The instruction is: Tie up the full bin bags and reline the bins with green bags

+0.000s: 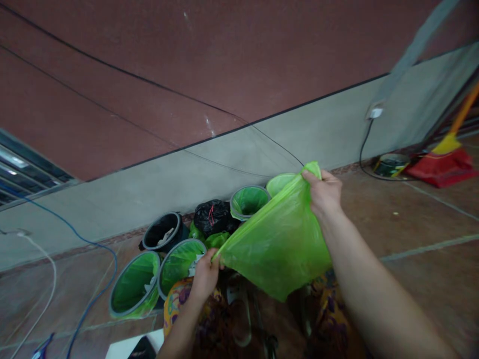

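A green plastic bag (pixel 279 244) is stretched taut between my two hands, above my patterned clothing. My left hand (pixel 206 273) pinches its lower left corner. Higher up and to the right, my right hand (pixel 325 192) is closed on the bag's upper corner. Beyond the bag stand several round bins: two with green liners (pixel 134 284) (pixel 179 264) at the left, a dark-lined bin (pixel 162 232) behind them, and a green-lined bin (pixel 250 201) near the wall. Another green-lined rim (pixel 280 183) is partly hidden by the bag.
A tied black bag (pixel 211 217) sits among the bins. A blue cable (pixel 88 242) and a white hose (pixel 52 269) cross the floor at left. At right are a can (pixel 392 164) and a red broom (pixel 443 164) by the wall. A white object (pixel 116 350) lies at lower left.
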Available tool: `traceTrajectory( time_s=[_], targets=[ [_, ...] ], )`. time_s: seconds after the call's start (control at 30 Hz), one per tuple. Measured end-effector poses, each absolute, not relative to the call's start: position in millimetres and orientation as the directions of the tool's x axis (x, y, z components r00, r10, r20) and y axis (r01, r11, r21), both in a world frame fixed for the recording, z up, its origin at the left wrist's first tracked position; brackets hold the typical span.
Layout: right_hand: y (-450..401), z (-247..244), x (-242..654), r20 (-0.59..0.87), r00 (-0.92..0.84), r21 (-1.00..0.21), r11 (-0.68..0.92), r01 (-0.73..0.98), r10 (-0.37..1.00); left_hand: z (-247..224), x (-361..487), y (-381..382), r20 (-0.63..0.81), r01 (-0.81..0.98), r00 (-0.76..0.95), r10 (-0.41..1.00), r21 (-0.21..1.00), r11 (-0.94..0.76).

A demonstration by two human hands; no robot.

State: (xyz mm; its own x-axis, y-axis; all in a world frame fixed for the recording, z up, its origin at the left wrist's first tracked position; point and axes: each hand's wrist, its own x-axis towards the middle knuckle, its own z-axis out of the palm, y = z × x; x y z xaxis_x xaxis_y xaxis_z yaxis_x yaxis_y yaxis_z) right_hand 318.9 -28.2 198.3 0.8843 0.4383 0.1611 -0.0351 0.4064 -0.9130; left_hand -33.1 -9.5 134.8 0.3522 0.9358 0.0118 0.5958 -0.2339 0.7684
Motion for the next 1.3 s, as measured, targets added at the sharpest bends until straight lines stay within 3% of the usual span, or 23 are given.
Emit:
traceTrajectory(
  time_s=[0.27,0.53,0.63,0.7,0.8,0.87,1.0,1.2,1.3],
  targets=[
    [-38,190,328,0.234,0.859,-0.967,0.197,0.160,0.454,162,-64,40,0.137,0.520,0.080,0.987,0.839,-0.159],
    [-31,192,316,0.205,0.896,-0.946,0.314,0.078,0.393,143,-26,74,0.201,0.506,-0.083,0.976,0.852,-0.133],
    [-31,191,304,0.215,0.871,-0.953,0.288,0.090,0.442,145,2,49,0.322,0.572,-0.012,0.947,0.779,-0.257],
    [-32,189,301,0.260,0.849,-0.958,0.230,0.169,0.460,144,19,15,0.389,0.646,0.190,0.901,0.642,-0.413],
    [-32,183,306,0.319,0.868,-0.948,0.150,0.282,0.381,127,35,-38,0.191,0.776,0.448,0.873,0.401,-0.486],
    [-31,178,313,0.301,0.900,-0.952,0.147,0.267,0.316,107,41,-61,0.018,0.802,0.557,0.830,0.246,-0.544],
    [-26,169,321,0.229,0.926,-0.964,0.201,0.174,0.300,64,51,-60,-0.098,0.799,0.601,0.793,0.045,-0.600],
    [-30,174,300,0.204,0.814,-0.973,0.200,0.110,0.543,32,81,5,-0.168,0.796,0.592,0.788,-0.034,-0.605],
    [-36,174,284,0.149,0.605,-0.988,0.095,0.121,0.782,19,92,30,-0.292,0.853,0.511,0.809,0.052,-0.520]
  ],
)
